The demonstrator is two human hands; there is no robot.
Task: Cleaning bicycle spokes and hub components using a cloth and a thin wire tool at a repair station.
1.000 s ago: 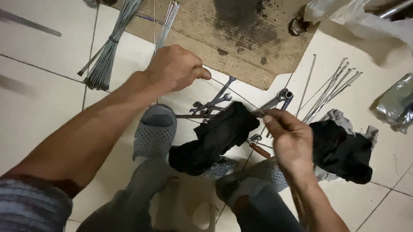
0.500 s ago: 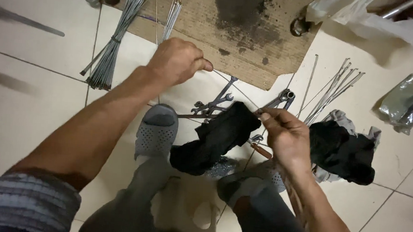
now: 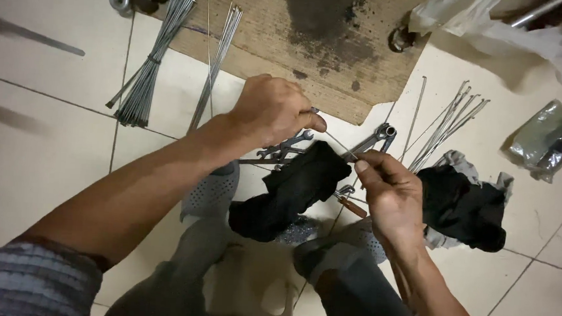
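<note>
Left hand [image 3: 274, 109] and right hand [image 3: 385, 186] each pinch one end of a thin silver steel spoke [image 3: 340, 144], held above the black cloth rag [image 3: 295, 191]. Likely light, springy, slippery; grip near the ends.

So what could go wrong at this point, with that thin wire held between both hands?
The thin spoke spans the left hand and right hand by fingertip pinch only, so it could slip or bend. Its pointed end could prick a finger. Loose spokes and wrenches lie on the tiles beside the sandalled feet, easy to step on or scatter.
</note>
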